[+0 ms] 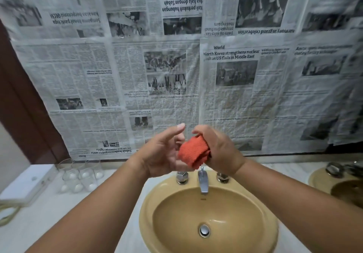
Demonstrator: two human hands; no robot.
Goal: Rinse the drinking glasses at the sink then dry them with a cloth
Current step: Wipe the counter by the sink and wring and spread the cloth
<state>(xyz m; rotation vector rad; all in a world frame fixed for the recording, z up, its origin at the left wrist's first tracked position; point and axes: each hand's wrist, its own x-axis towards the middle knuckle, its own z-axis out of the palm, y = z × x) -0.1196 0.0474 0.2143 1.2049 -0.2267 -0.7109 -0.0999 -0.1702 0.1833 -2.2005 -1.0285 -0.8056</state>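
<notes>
The right hand [220,150] is clenched around a bunched orange-red cloth [193,152], which sticks out of the fist toward the left hand [163,150]. That hand is slack, its palm turned to the cloth and its fingers loosely spread; they hold nothing I can make out. Both hands hang close together above the chrome tap spout [203,182] of a mustard-coloured sink [149,213]. No water shows at the spout.

The drinking glasses [80,176] stand clustered on the pale counter [59,223], well to the left of the sink and against the back edge.

This looks like readying the cloth for drying. To do it well, I would shake the wad out to a flat, dry face, then have the free hand fetch one glass by its base. The cloth can then be pushed inside and turned against the wall, finishing with the rim and the outside.

A white box [25,182] sits left of the glasses, and a second sink [318,178] lies at far right.

Newspaper sheets [176,76] cover the wall behind, some pasted upside down. Legible are "World", "North Korea strengthens nuclear push as US flails in Middle East", and inverted, "harmony in grand celebration" and "Sabah leaders urged to unite". A mark inside the sink below the spout is too small to read.
</notes>
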